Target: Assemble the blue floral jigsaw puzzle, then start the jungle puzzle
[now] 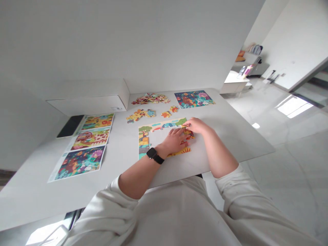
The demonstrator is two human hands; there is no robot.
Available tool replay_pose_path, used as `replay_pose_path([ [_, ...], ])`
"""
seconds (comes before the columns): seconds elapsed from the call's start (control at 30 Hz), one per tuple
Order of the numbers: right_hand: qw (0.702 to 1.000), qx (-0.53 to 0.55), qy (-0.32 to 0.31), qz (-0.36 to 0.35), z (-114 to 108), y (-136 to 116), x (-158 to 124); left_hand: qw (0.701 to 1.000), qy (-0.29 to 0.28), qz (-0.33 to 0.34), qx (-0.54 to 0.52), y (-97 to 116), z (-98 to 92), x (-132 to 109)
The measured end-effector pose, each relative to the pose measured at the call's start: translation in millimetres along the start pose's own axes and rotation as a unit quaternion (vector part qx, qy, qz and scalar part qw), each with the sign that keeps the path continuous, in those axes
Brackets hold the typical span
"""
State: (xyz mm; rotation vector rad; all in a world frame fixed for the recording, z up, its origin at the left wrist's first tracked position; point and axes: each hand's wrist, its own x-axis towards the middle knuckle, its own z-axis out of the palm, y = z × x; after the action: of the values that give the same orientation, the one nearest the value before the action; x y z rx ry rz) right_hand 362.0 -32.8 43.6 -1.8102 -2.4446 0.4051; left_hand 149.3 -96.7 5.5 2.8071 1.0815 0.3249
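Observation:
A partly joined jigsaw puzzle lies on the table, its top, left and part of its right and bottom edges forming a frame around bare tabletop. My left hand, below a black watch, rests flat with fingers spread over the puzzle's right side. At the upper right corner, my right hand has its fingertips pinched on a puzzle piece, mostly hidden by the fingers. Beyond the frame lie a joined cluster of yellow and blue pieces and a few orange pieces.
Loose pieces are heaped near the wall, beside a dark picture sheet. A long white box stands at the back left. Nearer are a black phone-like slab and printed picture sheets. The table's right edge borders open floor.

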Motion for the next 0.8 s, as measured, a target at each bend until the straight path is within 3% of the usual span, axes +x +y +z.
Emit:
replay_pose_path([
  [0.23,0.998,0.012,-0.045,0.034,-9,-4,-5,1.000,-0.006,-0.002,0.016,-1,2.7,-1],
  [0.57,0.999,0.037,-0.026,0.013,-3,-2,-3,0.998,-0.051,-0.021,0.038,2,-5.6,-6],
  [0.8,0.998,0.058,-0.016,-0.017,5,-8,1,0.998,-0.036,-0.020,0.050,-3,-12.1,-22],
])
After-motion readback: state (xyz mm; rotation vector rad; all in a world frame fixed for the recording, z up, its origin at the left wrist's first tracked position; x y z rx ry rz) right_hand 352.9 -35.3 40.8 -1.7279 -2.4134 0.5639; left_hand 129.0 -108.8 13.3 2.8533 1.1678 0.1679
